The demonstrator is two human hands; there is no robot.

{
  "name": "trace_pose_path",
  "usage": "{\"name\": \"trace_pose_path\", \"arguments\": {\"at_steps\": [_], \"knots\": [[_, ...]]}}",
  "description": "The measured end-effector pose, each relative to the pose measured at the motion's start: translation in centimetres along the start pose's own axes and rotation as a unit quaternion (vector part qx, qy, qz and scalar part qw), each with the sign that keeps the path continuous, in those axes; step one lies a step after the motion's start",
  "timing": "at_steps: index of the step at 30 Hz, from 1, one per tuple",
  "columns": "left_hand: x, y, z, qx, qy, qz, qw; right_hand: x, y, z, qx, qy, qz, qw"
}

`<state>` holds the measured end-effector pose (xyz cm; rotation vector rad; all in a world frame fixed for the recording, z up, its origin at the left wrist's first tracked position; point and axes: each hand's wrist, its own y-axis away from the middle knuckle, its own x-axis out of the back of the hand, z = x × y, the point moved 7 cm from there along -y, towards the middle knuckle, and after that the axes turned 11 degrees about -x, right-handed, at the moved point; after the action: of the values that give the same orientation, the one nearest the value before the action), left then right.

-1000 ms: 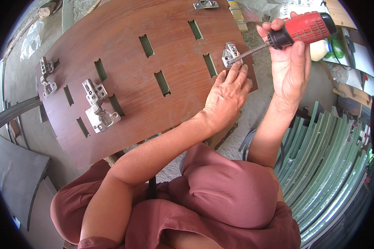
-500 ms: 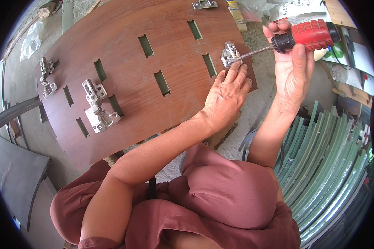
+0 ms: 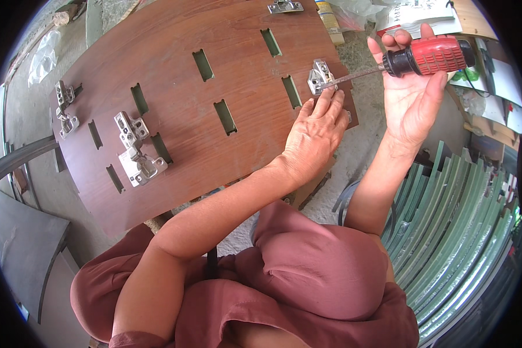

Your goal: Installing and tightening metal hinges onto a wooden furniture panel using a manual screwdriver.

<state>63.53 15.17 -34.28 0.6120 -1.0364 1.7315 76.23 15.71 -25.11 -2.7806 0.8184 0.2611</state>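
Note:
A brown wood-grain board (image 3: pixel 174 87) with several cut slots lies in front of me. Near its right edge sits a metal cabinet hinge (image 3: pixel 320 76). My left hand (image 3: pixel 319 130) reaches across, its closed fingertips against the lower side of that hinge. My right hand (image 3: pixel 412 98) holds a screwdriver (image 3: pixel 441 56) with a red and black handle. The handle lies across the loosely curled fingers, the thumb below it. The shaft slants down left to the hinge, where my fingertips partly hide its tip.
Other hinges sit on the board: one (image 3: pixel 136 148) at the near left, one (image 3: pixel 66 110) at the left edge, one (image 3: pixel 285 6) at the far edge. Upright green-edged panels (image 3: pixel 446 232) stand at the right. A yellow bottle (image 3: pixel 330 23) and clear plastic bag (image 3: pixel 43 57) lie beyond.
The fingers of my right hand have loosened, and the screwdriver's handle has turned in them. My left hand and the hinge stay in place.

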Motion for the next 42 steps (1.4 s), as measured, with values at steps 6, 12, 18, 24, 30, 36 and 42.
{"name": "trace_pose_path", "arguments": {"at_steps": [6,12,18,24,30,36,42], "knots": [[0.0,0.0,0.0,-0.001,0.004,-0.004,1.000,0.7,0.0,-0.5,0.022,0.025,0.017,0.999],[0.1,0.0,0.0,-0.003,-0.003,-0.012,1.000,0.3,0.1,-0.4,0.003,0.000,0.044,0.999],[0.0,0.0,0.0,0.001,-0.001,-0.013,1.000,-0.1,0.2,-1.0,0.029,0.036,0.032,0.998],[0.0,0.0,0.0,-0.002,-0.002,-0.008,1.000,-0.2,0.3,-1.1,0.029,0.061,0.037,0.997],[0.0,0.0,0.2,-0.010,-0.024,-0.016,1.000,-1.2,0.3,-1.0,0.029,0.060,0.003,0.998],[0.0,0.0,0.1,-0.011,-0.026,-0.012,1.000,-1.9,0.3,-1.3,0.042,0.134,-0.008,0.990],[0.0,0.1,0.1,-0.010,-0.025,-0.008,1.000,-3.3,0.6,-1.1,0.035,0.122,-0.024,0.992]]}}
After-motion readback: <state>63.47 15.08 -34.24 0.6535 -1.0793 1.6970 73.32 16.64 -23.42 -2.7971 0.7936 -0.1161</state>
